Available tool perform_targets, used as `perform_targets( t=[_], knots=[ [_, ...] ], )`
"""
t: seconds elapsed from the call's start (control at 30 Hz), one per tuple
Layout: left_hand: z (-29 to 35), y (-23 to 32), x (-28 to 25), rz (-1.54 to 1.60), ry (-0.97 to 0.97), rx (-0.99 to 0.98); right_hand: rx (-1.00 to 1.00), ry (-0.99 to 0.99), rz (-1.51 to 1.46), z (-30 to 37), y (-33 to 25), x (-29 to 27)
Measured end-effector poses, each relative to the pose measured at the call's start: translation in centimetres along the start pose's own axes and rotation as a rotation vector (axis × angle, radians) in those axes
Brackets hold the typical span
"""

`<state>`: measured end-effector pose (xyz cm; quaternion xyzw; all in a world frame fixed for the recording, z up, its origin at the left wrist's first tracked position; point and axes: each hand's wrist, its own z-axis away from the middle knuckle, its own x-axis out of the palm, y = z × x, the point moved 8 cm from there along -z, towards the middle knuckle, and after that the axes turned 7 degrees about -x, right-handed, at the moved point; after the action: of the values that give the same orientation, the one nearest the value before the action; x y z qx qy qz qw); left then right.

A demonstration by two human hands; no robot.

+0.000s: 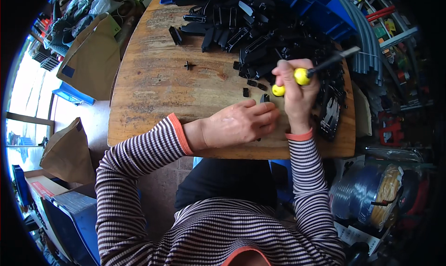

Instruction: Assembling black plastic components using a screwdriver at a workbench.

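Observation:
My right hand point(298, 92) is closed round the yellow handle of a screwdriver point(303, 76), raised over the table. Its dark shaft points up and to the right, away from the left hand. My left hand point(242, 122) rests low over the near part of the table with its fingers curled in. A black plastic part point(265, 98) shows just beyond its fingertips, and a dark bit peeks out below the hand; the fingers hide the rest. Several small black pieces point(246, 92) lie just past the left hand.
A big heap of black plastic parts point(253, 43) covers the far and right side of the wooden table point(153, 75). Blue bins point(316, 10) border it at the back. One small black piece point(187, 66) lies apart on the left. Paper bags point(90, 57) stand left of the table.

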<state>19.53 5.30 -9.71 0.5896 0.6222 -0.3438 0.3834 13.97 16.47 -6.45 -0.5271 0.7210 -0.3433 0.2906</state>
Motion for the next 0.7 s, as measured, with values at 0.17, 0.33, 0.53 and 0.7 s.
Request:
perform_targets(
  t=[0.17,0.33,0.53,0.7],
  knots=[
    [-1.7,-0.7,0.8,0.113,-0.172,-0.053,0.080,-0.273,0.464,-0.8,0.6,0.2],
    [3.1,-4.0,-3.9,0.515,-0.095,-0.329,-0.053,-0.527,0.709,1.6,2.5,3.4],
    [9.2,-15.0,-8.4,1.536,0.694,-1.036,-0.004,-0.424,0.691,2.9,1.1,2.4],
    [-0.3,-28.0,-15.6,1.237,0.618,-0.633,0.029,-0.417,0.581,3.4,0.0,2.7]
  ],
)
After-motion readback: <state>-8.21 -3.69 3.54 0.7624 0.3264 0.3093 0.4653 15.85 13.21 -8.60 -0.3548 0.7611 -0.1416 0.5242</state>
